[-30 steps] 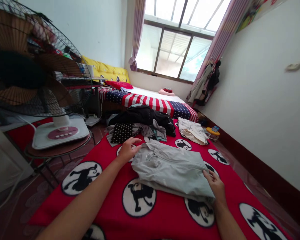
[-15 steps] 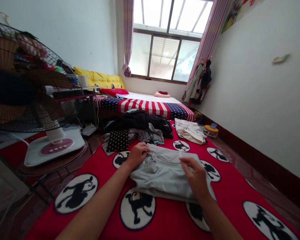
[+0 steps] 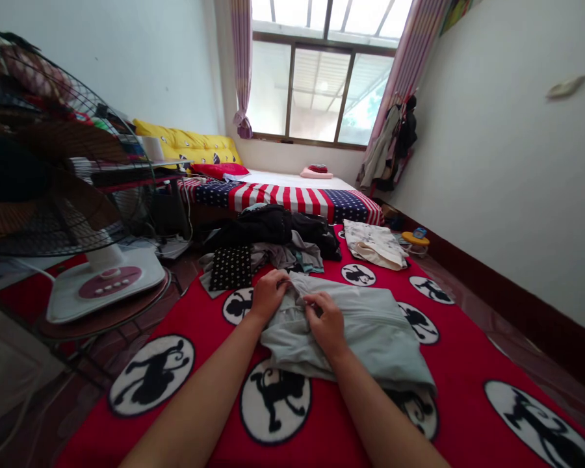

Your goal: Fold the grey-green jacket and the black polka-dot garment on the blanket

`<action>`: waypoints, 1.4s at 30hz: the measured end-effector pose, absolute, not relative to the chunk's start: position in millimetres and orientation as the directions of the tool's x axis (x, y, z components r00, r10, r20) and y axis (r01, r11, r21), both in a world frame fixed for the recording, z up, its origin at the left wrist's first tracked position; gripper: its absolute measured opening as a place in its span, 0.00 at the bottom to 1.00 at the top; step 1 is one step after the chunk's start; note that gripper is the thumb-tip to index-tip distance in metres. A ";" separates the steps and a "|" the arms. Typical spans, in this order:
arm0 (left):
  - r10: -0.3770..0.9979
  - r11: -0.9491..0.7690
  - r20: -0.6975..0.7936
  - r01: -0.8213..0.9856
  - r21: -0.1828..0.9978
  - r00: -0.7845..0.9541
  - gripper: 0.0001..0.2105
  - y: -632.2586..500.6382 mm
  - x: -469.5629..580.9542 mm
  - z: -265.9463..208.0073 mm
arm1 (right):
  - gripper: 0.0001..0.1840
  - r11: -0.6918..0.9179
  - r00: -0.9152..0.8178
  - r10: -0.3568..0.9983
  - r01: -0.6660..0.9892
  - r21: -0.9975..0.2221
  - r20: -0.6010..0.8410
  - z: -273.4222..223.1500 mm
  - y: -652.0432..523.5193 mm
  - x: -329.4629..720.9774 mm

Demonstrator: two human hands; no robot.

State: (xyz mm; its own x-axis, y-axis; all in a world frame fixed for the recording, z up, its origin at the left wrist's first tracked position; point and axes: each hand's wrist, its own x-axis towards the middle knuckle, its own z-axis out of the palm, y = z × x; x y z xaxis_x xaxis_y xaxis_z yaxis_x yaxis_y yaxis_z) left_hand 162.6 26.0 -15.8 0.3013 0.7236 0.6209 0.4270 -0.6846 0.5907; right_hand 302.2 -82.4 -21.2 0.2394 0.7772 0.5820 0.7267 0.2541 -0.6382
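Observation:
A pale grey-green garment (image 3: pixel 370 331), folded into a rough rectangle, lies on the red blanket (image 3: pixel 205 403) with black monkey figures in white circles. My left hand (image 3: pixel 270 294) grips the garment's upper left corner, fingers bent over its edge. Close beside it, my right hand (image 3: pixel 325 320) pinches the cloth near the same end, where the fabric is bunched. The garment's exact kind cannot be made out in its folded state.
Beyond the garment lies a heap of dark clothes (image 3: pixel 263 231), with a black patterned cloth (image 3: pixel 230 268) at its front. A folded white garment (image 3: pixel 374 244) is at the far right. On the left, a fan (image 3: pixel 112 283) stands on a round stool.
My right hand has moved left across the garment, from its right part to the bunched end near my left hand. The left hand keeps its hold; the view has shifted slightly.

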 end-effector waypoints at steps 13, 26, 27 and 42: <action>0.826 -0.561 0.511 0.444 0.699 0.239 0.04 42.2 147.6 -35.8 | 0.19 0.123 0.160 0.861 0.856 -0.503 0.483 -26.2 -82.3 302.1; 0.911 -0.410 0.394 0.390 0.824 0.126 0.12 42.6 133.3 -35.5 | 0.29 -0.385 0.467 0.748 0.884 -0.265 0.472 14.4 -164.4 455.5; 0.912 -0.408 0.390 0.387 0.827 0.129 0.12 42.7 134.0 -35.8 | 0.28 -0.435 0.525 0.760 0.849 -0.300 0.383 14.4 -167.3 468.7; 0.918 -0.395 0.370 0.418 0.818 0.142 0.14 41.0 133.0 -31.7 | 0.17 -0.259 0.316 0.919 0.032 -0.965 -0.236 76.8 -208.4 434.6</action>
State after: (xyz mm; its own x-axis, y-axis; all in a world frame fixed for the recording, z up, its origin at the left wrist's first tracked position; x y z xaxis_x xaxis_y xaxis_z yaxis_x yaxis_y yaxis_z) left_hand 133.0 41.0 -31.7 0.1420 0.9180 0.3703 0.4183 -0.3947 0.8181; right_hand 434.6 -208.4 76.8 0.3155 0.9192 -0.2358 0.0323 -0.2587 -0.9654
